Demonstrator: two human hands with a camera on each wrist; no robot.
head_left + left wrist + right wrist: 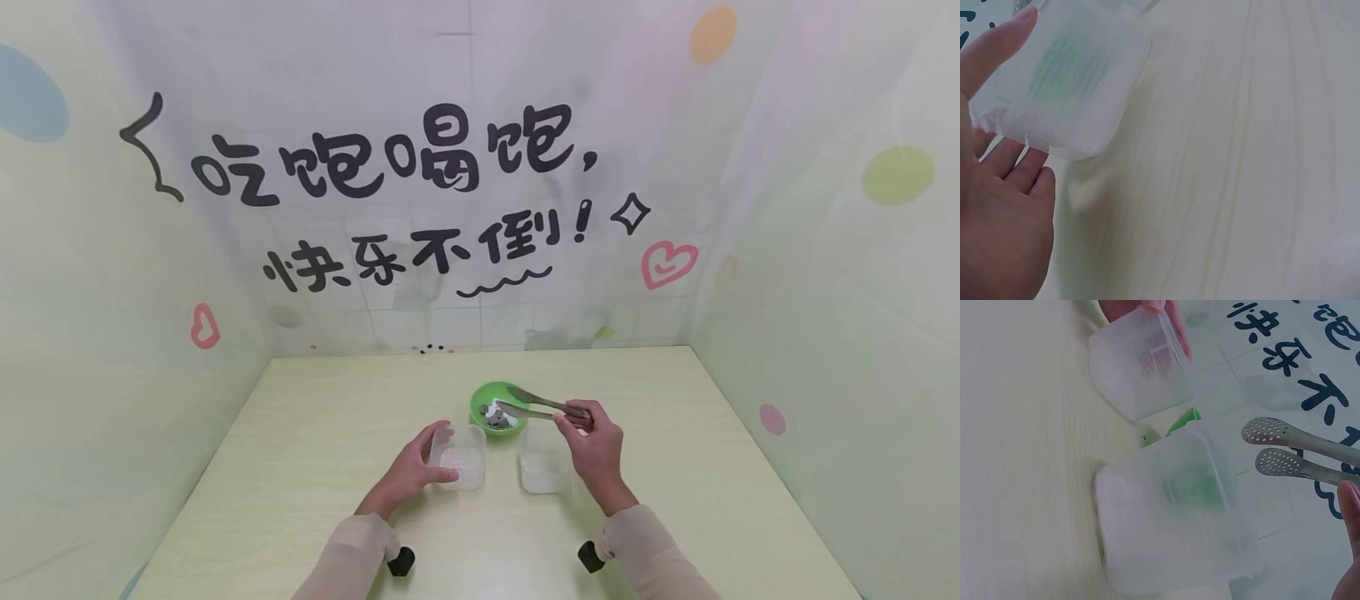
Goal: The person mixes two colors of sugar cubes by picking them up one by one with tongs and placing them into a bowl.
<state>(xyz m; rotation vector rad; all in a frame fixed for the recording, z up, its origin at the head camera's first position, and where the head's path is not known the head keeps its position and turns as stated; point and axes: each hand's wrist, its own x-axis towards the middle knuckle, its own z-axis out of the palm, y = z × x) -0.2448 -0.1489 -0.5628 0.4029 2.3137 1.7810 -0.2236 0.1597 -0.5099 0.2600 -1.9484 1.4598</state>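
A translucent square plastic container [467, 479] is gripped by my left hand [411, 471], thumb at its near side and fingers at its far side. In the left wrist view, that container [1094, 119] appears tilted, with the fingers [1016, 162] against its wall. My right hand [597, 446] holds metal tongs [551, 405], their two arms apart over the green bowl [480, 423]. Grey and white pieces [497, 416] lie in the bowl. Perforated tong heads [1282, 462] show in the right wrist view, with nothing between them.
A second translucent container [542, 477] stands between the hands, just left of the right wrist. It fills the middle of the right wrist view. The pale wooden table [337, 400] meets printed walls [480, 325] at the back and sides.
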